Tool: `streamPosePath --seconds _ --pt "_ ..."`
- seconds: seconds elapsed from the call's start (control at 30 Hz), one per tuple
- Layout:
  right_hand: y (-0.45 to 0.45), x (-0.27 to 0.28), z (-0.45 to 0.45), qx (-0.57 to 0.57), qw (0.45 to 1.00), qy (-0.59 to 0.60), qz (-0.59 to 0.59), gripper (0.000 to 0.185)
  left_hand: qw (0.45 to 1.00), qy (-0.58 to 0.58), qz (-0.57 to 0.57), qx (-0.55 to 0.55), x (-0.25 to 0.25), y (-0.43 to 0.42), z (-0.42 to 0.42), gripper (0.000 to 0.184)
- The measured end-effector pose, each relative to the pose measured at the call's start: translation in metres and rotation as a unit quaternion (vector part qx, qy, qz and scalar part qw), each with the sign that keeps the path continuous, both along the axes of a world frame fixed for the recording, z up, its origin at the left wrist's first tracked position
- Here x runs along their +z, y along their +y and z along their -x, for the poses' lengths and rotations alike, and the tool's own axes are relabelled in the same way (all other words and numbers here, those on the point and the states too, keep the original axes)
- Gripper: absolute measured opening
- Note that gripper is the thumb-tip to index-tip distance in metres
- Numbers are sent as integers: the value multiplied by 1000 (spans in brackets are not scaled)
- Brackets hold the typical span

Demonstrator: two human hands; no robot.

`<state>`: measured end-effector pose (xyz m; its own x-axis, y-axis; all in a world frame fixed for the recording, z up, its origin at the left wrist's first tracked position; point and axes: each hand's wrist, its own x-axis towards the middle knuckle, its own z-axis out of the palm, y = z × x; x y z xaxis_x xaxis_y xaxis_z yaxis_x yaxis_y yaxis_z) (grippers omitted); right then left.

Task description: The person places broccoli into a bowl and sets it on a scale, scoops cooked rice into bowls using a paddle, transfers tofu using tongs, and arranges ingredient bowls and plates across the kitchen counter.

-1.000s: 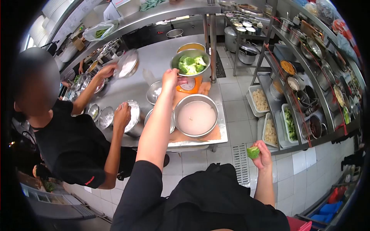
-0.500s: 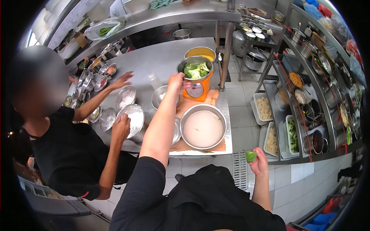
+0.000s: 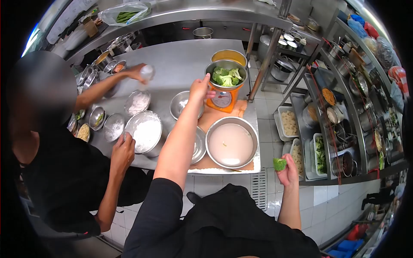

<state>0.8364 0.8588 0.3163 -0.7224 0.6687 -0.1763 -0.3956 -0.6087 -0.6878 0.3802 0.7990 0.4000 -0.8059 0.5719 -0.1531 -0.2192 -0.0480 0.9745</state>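
Observation:
My left hand (image 3: 200, 91) is at the near left edge of a metal bowl (image 3: 232, 87), its fingers closed on the rim. Cut broccoli (image 3: 227, 78) fills the bowl, which sits on an orange dial scale (image 3: 222, 99). Out to the right, over the floor, my right hand (image 3: 291, 171) pinches a green broccoli piece (image 3: 279, 164). A wide metal pot (image 3: 209, 150) of cloudy pinkish-white liquid stands in front of the scale. Behind the bowl is a round container (image 3: 229, 53) with a yellow-orange inside.
To my left a co-worker's hand (image 3: 137, 73) holds a blurred clear container (image 3: 147, 72). Their other hand (image 3: 124, 148) touches a pot of white powder (image 3: 145, 131). Small metal bowls (image 3: 114, 127) stand nearby. A steel post (image 3: 258, 64) rises behind the scale; a loaded rack (image 3: 322, 129) stands right.
The co-worker's far hand has gone from open over the table to holding the clear container. My hands keep their holds; the view has shifted slightly.

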Motion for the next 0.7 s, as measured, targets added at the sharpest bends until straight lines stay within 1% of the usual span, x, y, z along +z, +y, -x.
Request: streamPosePath --seconds 0.07,0.2,0.27,0.3,0.37,0.4,0.43,0.47,0.5,0.53,0.57,0.6,0.67,0.7 --pt "0 5 9 2 1000 7 2 12 1000 21 20 -4 1 1 0 52" --pt "-1 4 20 28 999 17 1 13 999 26 35 -5 2 7 -1 51" --pt "-1 3 24 39 999 19 -1 14 998 41 53 -18 -1 10 -1 44" --pt "-3 8 28 35 999 21 4 14 998 41 53 -18 -4 13 1 44" --pt "-6 24 38 32 999 23 10 14 999 45 15 -23 -9 17 1 32" --pt "-7 36 45 29 999 36 15 14 999 45 15 -22 -10 15 -2 32" --pt "-5 47 52 27 998 50 20 14 997 79 14 -6 -8 9 -7 27" --pt "-1 55 57 29 998 50 20 14 993 113 14 12 -7 2 -12 22" --pt "4 62 63 54 997 60 2 12 993 112 16 16 -1 -10 -20 22" --pt "7 70 71 81 994 69 -15 11 989 143 28 17 6 -28 -30 20" --pt "6 82 79 90 994 49 -30 12 984 172 41 20 12 -47 -40 18" --pt "8 94 87 99 994 46 -25 12 984 168 46 29 14 -67 -50 18" --pt "10 111 103 193 967 12 -168 16 976 206 61 42 14 -110 -73 16" --pt "6 116 114 210 965 4 -158 16 974 210 66 48 15 -135 -85 17"
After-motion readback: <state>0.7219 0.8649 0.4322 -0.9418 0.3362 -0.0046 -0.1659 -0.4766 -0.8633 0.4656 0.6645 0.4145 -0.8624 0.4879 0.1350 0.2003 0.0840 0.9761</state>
